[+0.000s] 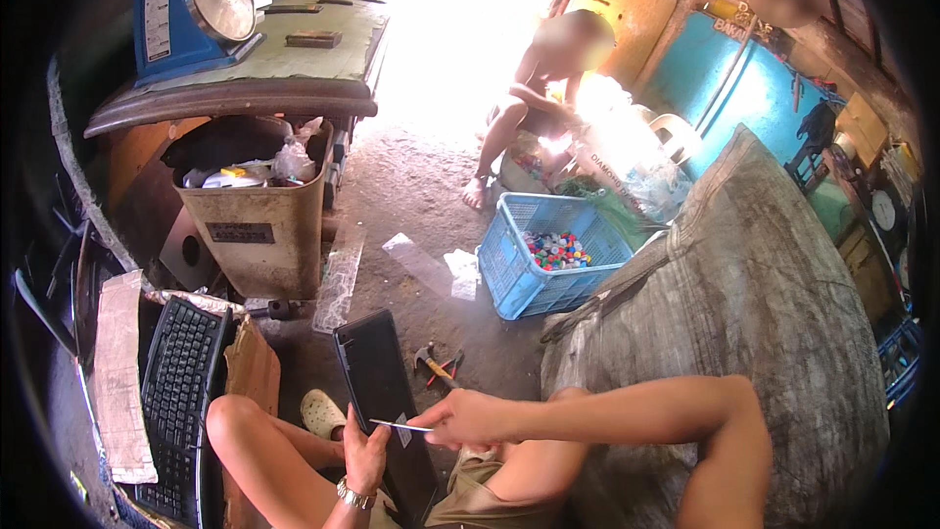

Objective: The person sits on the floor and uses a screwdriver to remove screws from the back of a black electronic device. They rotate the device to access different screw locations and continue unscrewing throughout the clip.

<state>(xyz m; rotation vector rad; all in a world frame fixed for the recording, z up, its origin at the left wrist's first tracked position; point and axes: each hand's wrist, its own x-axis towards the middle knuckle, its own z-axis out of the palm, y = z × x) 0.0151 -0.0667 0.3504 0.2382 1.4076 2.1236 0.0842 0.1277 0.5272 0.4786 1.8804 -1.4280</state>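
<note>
— What lies on the bare concrete floor [411, 186]?

— A blue plastic crate [543, 269] of coloured bottle caps, a small hammer [431, 362] beside red-handled pliers [448, 369], a black computer keyboard [176, 402] and a clear plastic strip [340, 279].

— And the worn green tabletop [294, 54]?

— A blue dial weighing scale [191, 15] and a flat brown block [313, 38].

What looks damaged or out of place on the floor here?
A black keyboard lies on the ground among torn cardboard. A hammer and loose clear plastic strips are scattered on the concrete. The left hand steadies a flat black panel propped on edge; the right hand holds a thin strip.
</note>
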